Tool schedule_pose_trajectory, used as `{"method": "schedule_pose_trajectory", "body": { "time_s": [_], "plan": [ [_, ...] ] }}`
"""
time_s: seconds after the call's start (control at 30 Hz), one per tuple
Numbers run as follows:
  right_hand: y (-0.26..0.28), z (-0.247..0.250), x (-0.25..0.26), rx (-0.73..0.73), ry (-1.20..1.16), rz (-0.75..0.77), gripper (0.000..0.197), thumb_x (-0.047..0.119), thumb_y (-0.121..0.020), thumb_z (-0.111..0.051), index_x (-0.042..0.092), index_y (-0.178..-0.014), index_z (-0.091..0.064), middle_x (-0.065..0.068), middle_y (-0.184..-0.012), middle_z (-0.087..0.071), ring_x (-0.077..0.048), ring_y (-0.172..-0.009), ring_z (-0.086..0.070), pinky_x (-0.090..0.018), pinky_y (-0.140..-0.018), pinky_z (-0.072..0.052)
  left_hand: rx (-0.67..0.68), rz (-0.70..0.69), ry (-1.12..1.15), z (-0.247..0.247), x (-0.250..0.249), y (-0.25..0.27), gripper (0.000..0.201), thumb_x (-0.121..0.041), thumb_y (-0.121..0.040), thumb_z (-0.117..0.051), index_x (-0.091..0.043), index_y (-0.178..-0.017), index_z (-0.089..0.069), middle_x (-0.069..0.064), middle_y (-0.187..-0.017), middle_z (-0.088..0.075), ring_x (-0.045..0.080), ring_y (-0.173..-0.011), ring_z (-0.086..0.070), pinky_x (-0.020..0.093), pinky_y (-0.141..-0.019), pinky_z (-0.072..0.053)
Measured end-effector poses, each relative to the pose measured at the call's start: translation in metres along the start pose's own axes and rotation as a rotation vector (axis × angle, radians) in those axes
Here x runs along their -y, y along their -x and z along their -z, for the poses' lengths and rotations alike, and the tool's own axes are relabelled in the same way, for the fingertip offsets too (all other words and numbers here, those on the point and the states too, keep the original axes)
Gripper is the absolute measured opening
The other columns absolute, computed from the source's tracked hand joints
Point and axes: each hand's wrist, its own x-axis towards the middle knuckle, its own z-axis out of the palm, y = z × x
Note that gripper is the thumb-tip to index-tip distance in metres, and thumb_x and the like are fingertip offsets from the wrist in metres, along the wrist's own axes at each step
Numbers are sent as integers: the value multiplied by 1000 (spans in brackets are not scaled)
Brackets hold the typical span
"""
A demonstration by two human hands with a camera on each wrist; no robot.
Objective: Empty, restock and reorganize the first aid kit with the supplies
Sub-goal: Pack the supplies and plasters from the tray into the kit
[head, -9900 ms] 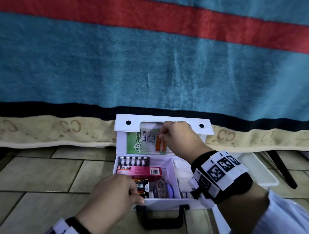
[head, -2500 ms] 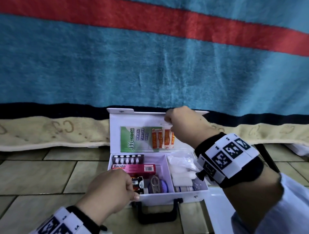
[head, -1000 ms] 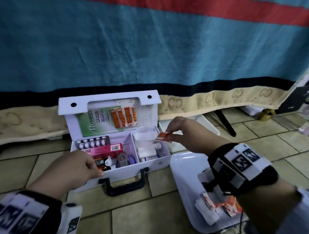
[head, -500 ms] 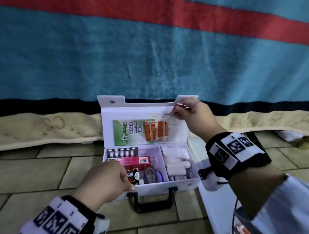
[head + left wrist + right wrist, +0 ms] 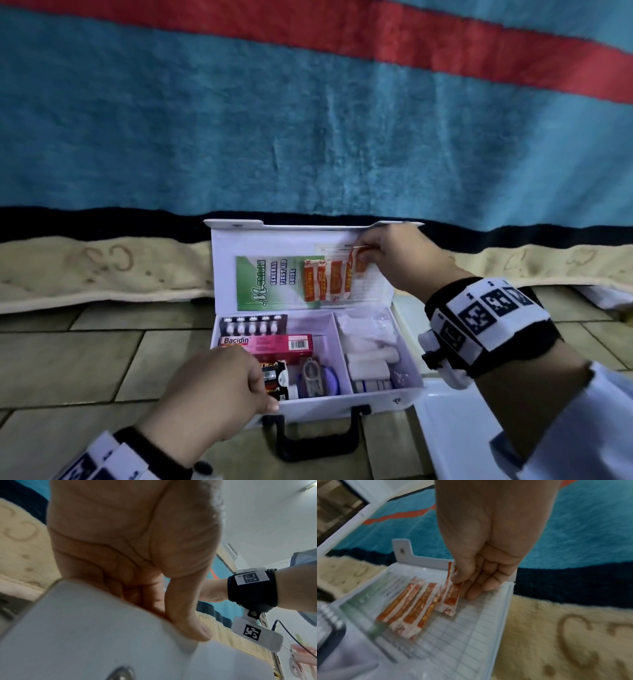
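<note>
Restocking well along: the right hand pinches a plaster strip into the lid pocket.
The first aid kit sits open at 12 o'clock, compartments filled; the left hand grips its front rim. The tray at 4 o'clock probably holds more.

Stood open on the floor, the first aid kit, lid upright behind the base, before the hanging blanket. Lay in the left compartment the Bacidin box, behind it a blister pack; in the right compartment, gauze rolls. Sat in the lid a guide leaflet, plaster strips to its right. Lay right of the kit a tray.
</note>
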Motion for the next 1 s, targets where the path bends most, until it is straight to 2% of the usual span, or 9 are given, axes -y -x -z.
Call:
{"method": "schedule_pose_trajectory", "body": {
  "time_s": [0.1, 0.17, 0.27, 0.37, 0.47, 0.67, 0.83, 1.0],
  "plan": [
    [3, -4, 2, 36, 61, 9, 18, 20, -95, -48, 18, -95, -66, -5, -98, -67, -26, -90, -63, -36, -79, -51, -9, 13, 17, 0, -1, 2, 29, -54, -66, -74, -27, -71, -67, -10, -73, -67, 4, -71, -61, 18, -57, -40],
    [5, -4, 4, 52, 78, 18, 22, 23, -97, -45, 13, -94, -65, -8, -103, -62, -27, -95, -60, -36, -84, -48, -13, 17, 20, 0, -1, 2, 28, -54, -65, -75, -28, -72, -66, -10, -73, -67, 4, -72, -61, 18, -58, -41],
    [7, -3, 6, 38, 93, 18, 23, 17, -94, -49, 10, -99, -70, -7, -111, -58, -26, -100, -58, -33, -87, -47, -13, 24, 21, 0, -2, 2, 28, -54, -65, -75, -28, -71, -66, -10, -74, -67, 5, -73, -61, 19, -59, -41],
    [5, 1, 7, 26, 74, 17, 16, 12, -88, -57, 12, -92, -73, -5, -101, -69, -26, -94, -62, -38, -82, -51, -9, 26, 33, 1, -2, 3, 27, -53, -65, -76, -28, -71, -67, -9, -72, -66, 4, -71, -60, 19, -58, -41],
    [3, 8, 9, 33, 78, -17, 14, 12, -83, -63, 19, -91, -72, -3, -96, -71, -23, -89, -64, -36, -80, -53, -5, 24, 34, 2, -3, 3, 26, -52, -65, -76, -28, -68, -67, -8, -68, -64, 3, -67, -58, 18, -54, -39],
    [3, 5, 17, 161, 159, -74, 23, 12, -87, -50, 20, -94, -70, -5, -98, -68, -28, -88, -63, -37, -81, -54, -7, 22, 27, 1, -2, 2, 26, -53, -64, -76, -29, -62, -65, -9, -66, -63, 3, -66, -57, 18, -53, -36],
    [5, 5, 19, 159, 150, -88, 19, 11, -89, -54, 20, -96, -70, -5, -103, -67, -26, -95, -61, -32, -83, -50, -10, 25, 48, 0, -1, 2, 27, -52, -64, -77, -28, -61, -65, -9, -66, -63, 5, -68, -59, 19, -55, -37],
    [0, 5, 20, 161, 169, -75, 30, 5, -88, -51, 23, -105, -67, -3, -111, -64, -26, -99, -60, -32, -85, -49, 1, 17, 46, 0, -1, 1, 27, -52, -64, -76, -27, -66, -67, -10, -69, -65, 5, -71, -61, 18, -59, -41]
  ]
}}
